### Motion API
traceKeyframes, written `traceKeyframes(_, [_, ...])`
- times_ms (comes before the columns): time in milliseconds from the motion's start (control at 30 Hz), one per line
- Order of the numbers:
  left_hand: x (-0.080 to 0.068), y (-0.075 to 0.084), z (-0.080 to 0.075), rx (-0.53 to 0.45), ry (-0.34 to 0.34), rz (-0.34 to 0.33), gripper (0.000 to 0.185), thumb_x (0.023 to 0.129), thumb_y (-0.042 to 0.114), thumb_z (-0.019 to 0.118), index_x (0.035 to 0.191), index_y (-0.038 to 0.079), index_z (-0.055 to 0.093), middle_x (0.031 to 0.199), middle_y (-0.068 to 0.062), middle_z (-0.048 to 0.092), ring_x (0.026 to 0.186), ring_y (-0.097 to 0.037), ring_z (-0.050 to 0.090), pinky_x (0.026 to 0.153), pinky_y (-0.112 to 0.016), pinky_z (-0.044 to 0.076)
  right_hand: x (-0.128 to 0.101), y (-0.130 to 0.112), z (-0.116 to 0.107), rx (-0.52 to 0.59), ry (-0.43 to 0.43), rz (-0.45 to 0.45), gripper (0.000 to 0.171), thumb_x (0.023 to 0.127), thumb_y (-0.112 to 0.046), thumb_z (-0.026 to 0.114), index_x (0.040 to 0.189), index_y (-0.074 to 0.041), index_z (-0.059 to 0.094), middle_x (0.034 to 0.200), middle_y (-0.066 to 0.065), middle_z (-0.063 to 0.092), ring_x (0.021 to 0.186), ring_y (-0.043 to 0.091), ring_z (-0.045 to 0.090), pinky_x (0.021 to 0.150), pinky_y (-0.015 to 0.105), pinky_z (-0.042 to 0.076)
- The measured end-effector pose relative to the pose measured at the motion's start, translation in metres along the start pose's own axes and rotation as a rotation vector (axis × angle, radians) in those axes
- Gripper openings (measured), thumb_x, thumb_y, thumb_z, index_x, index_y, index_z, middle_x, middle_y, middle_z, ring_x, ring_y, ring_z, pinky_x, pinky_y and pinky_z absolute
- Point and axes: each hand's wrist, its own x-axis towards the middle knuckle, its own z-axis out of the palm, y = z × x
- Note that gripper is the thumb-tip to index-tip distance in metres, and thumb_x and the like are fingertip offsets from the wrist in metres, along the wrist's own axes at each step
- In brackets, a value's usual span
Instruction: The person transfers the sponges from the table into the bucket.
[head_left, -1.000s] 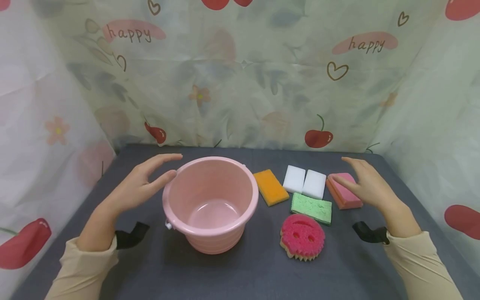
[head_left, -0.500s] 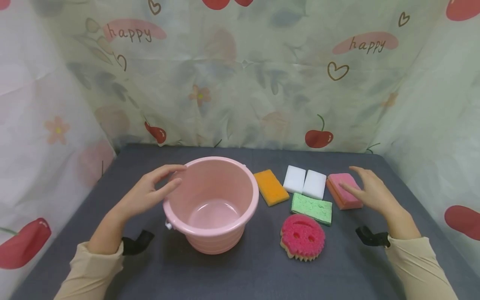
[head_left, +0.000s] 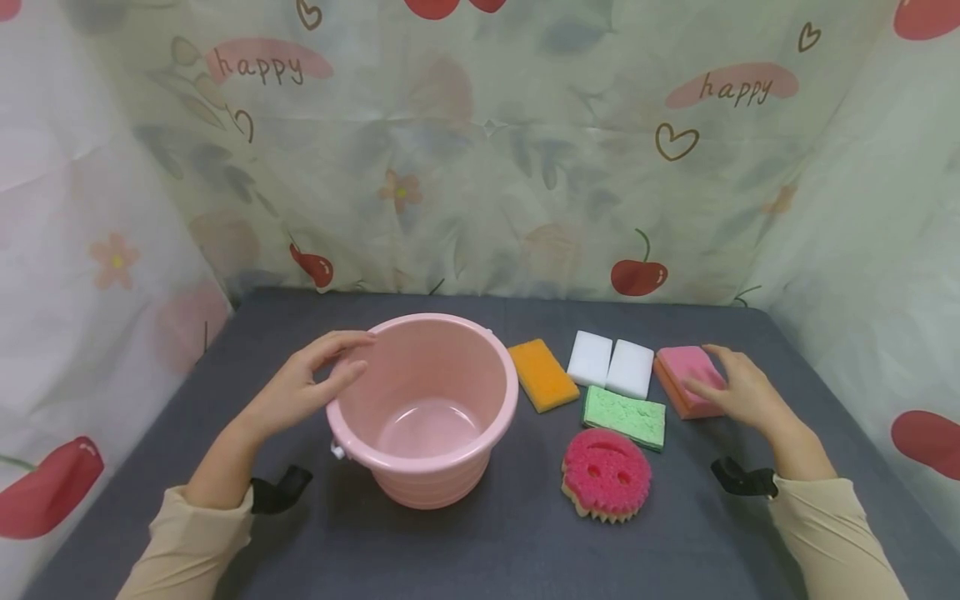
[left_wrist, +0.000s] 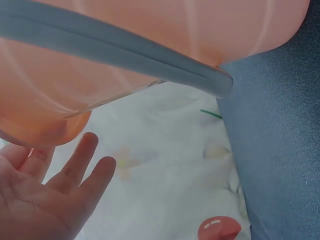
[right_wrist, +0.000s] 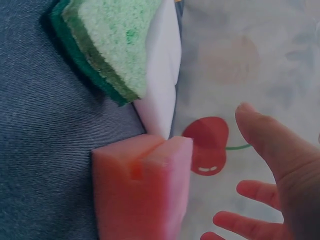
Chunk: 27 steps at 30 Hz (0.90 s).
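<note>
A pink bucket (head_left: 423, 492) stands left of centre. At its left rim is my left hand (head_left: 288, 396), fingers spread and reaching just over the edge; in the left wrist view the fingers (left_wrist: 80, 155) lie close by the rim, and contact is unclear. My right hand (head_left: 750, 400) hovers at the right side of a thick pink sponge (head_left: 686, 375), thumb and fingers apart. The right wrist view shows a gap between that hand (right_wrist: 280, 185) and the pink sponge (right_wrist: 140, 195), which has a notch in its side.
Left of the pink sponge lie two white sponges (head_left: 589, 358), a green sponge (head_left: 624, 417) and an orange sponge (head_left: 543, 375). Nearer the front is a red smiley-face sponge (head_left: 606, 471). Printed curtains (head_left: 480, 167) enclose the dark table (head_left: 510, 558).
My left hand has shifted right and slightly down, over the bucket's rim. My right hand has lowered toward the pink sponge. Bucket and sponges stay put.
</note>
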Motion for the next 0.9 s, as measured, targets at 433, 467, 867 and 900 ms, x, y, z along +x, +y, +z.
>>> traceKeyframes(433, [0.000,0.000,0.000,-0.008,-0.024,-0.044,0.035,0.092,0.020,0.059,0.126,0.014,0.056,0.133,-0.005,0.052,0.118,0.002,0.043,0.094,-0.005,0.032,0.002,0.012,0.013,0.016,-0.016,0.040,0.090,0.084,-0.049,0.061,0.139,0.012,0.024,0.128,0.038,0.036,0.107,0.045,0.040,0.084,0.060,0.042])
traceKeyframes(467, [0.000,-0.001,0.000,-0.010,-0.024,-0.041,0.035,0.092,0.020,0.059,0.126,0.013,0.056,0.133,-0.005,0.052,0.117,0.003,0.043,0.095,-0.005,0.032,0.002,0.013,0.013,0.022,-0.017,0.043,0.091,0.083,-0.049,0.062,0.139,0.012,0.023,0.128,0.038,0.036,0.106,0.045,0.040,0.084,0.059,0.043])
traceKeyframes(867, [0.000,-0.001,0.000,-0.019,-0.027,-0.036,0.035,0.092,0.019,0.058,0.126,0.011,0.055,0.134,-0.007,0.052,0.118,0.005,0.041,0.095,-0.003,0.031,0.002,0.020,0.022,0.044,-0.028,0.105,0.101,0.081,-0.050,0.064,0.138,0.017,0.017,0.129,0.040,0.033,0.109,0.049,0.039,0.088,0.061,0.043])
traceKeyframes(900, [0.000,-0.001,0.000,-0.021,-0.026,-0.033,0.035,0.092,0.018,0.058,0.126,0.011,0.056,0.134,-0.007,0.052,0.117,0.006,0.041,0.095,-0.003,0.030,0.001,0.020,0.023,0.045,-0.029,0.115,0.102,0.081,-0.051,0.064,0.138,0.018,0.016,0.129,0.041,0.033,0.109,0.049,0.039,0.089,0.062,0.042])
